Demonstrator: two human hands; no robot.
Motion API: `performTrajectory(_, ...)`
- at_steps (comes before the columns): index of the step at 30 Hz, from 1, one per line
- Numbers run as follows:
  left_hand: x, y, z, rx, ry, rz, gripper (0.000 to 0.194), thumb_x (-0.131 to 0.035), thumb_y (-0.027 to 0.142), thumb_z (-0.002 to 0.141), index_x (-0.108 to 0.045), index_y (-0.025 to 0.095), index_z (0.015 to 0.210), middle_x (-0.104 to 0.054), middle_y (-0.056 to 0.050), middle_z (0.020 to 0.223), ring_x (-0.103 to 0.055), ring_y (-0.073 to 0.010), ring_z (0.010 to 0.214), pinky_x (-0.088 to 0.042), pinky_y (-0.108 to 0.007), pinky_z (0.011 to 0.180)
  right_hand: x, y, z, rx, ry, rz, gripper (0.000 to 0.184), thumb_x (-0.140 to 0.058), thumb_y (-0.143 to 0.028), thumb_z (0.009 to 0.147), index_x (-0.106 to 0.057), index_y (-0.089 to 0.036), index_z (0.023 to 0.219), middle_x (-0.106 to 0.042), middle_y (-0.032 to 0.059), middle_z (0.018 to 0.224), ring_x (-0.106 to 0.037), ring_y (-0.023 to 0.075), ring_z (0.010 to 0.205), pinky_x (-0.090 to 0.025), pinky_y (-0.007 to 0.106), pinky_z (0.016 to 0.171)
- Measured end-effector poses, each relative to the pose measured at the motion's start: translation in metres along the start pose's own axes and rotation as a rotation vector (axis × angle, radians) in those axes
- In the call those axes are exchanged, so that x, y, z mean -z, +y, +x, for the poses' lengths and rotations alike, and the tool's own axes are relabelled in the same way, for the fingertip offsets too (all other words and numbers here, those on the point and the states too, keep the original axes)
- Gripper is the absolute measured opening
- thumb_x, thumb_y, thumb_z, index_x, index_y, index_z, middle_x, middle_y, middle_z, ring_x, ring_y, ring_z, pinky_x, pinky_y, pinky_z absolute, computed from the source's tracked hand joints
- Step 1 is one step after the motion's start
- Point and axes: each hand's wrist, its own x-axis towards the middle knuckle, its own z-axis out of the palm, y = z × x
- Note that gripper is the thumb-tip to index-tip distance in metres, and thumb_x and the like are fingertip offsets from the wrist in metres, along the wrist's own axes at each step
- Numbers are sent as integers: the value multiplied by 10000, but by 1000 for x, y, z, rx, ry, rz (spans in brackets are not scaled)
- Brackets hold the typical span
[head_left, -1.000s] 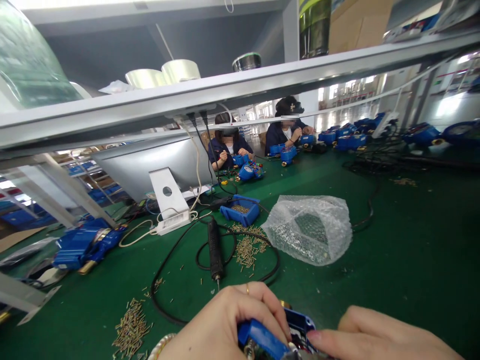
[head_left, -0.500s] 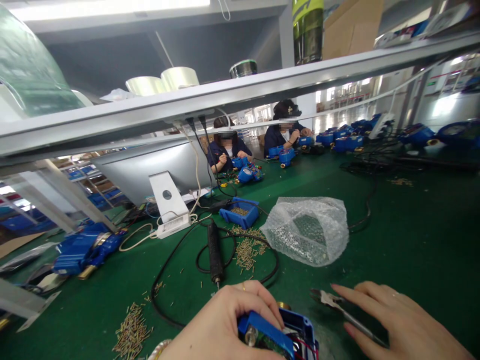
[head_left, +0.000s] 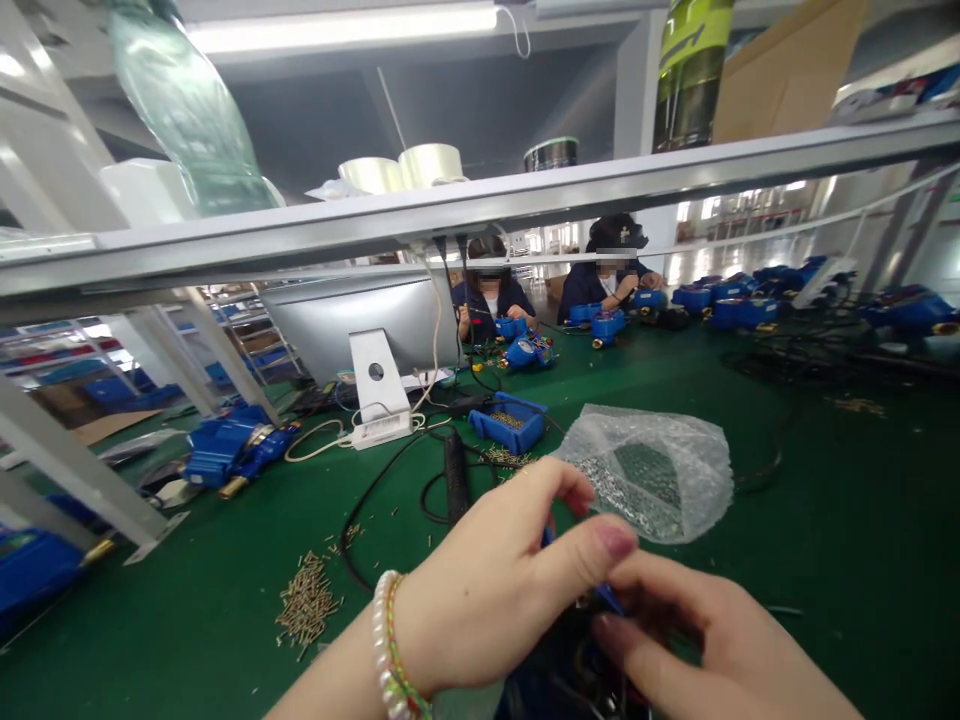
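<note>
My left hand (head_left: pixel 502 585), a beaded bracelet at its wrist, is closed over a blue plastic cover (head_left: pixel 609 598). Only slivers of the cover show between the fingers. My right hand (head_left: pixel 697 635) meets it from the right, thumb and forefinger pinched at the cover's edge. Below both hands is the dark blue housing (head_left: pixel 532 690) of a meter-like device, with thin wires inside, mostly hidden and in shadow. Just beyond my left hand lies a black electric screwdriver (head_left: pixel 456 475) with its cord; its tip is hidden.
Loose brass-coloured screws (head_left: pixel 307 600) lie at the left. More fill a blue bin (head_left: pixel 508 424). A bubble-wrap bag (head_left: pixel 652 470) rests beyond my hands. A monitor (head_left: pixel 360 320) stands under the shelf (head_left: pixel 480 205). Two people work across the table among blue meters (head_left: pixel 739 312).
My right hand has left the cutters on the table and come left to the cover. The device has been raised or turned under my hands. The view has shifted left.
</note>
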Motion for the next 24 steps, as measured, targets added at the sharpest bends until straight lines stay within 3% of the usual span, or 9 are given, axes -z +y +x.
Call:
performTrajectory(4,7,-26,-15,32,347,-286,400,-420,564,930,-569,249,1126,-619,0,1124,-535,-181,1057,-401,-281,907,2,5,9,-96,22,267,334,-677,-431,794,-686,-167,998,-671,31,775,-608,183,718,-495,257,676)
performTrajectory(5,7,-36,-22,70,386,-314,401,-399,545,945,-561,242,1150,-616,-16,1167,-530,-190,1086,-386,-300,951,2,8,11,-100,49,278,340,-664,-443,809,-687,-159,993,-673,37,770,-611,179,709,-497,256,672)
performTrajectory(9,-4,-64,-46,244,323,-349,433,-588,538,848,-658,172,1068,-668,-108,1096,-549,-300,1085,-365,-431,976,-1,14,12,-92,124,295,374,-617,-476,846,-690,-143,999,-676,58,760,-625,194,697,-514,289,671)
performTrajectory(12,-26,-62,-47,237,238,-434,421,-731,474,744,-702,136,993,-668,-135,1093,-551,-338,1071,-370,-455,976,-6,11,12,-64,108,286,419,-622,-493,837,-662,-151,1078,-698,80,871,-647,218,773,-526,337,765)
performTrajectory(16,-46,-50,-35,163,129,-643,450,-709,400,776,-655,89,1096,-692,-146,1037,-620,-284,913,-479,-379,823,-10,7,11,-1,75,164,435,-590,-510,846,-631,-185,1132,-685,72,1001,-633,219,866,-496,344,861)
performTrajectory(20,-48,-47,-33,146,143,-730,346,-701,371,801,-692,121,1041,-707,-109,996,-614,-257,929,-465,-342,839,-10,12,7,25,156,-94,502,-682,-396,777,-573,-213,1232,-641,70,1030,-585,279,942,-442,417,866)
performTrajectory(24,-47,-55,-39,174,208,-753,229,-705,377,813,-728,166,898,-731,-53,850,-619,-193,854,-449,-262,803,-2,13,-2,64,142,-214,138,-602,-303,825,-714,-230,862,-622,44,853,-576,259,864,-406,391,795)
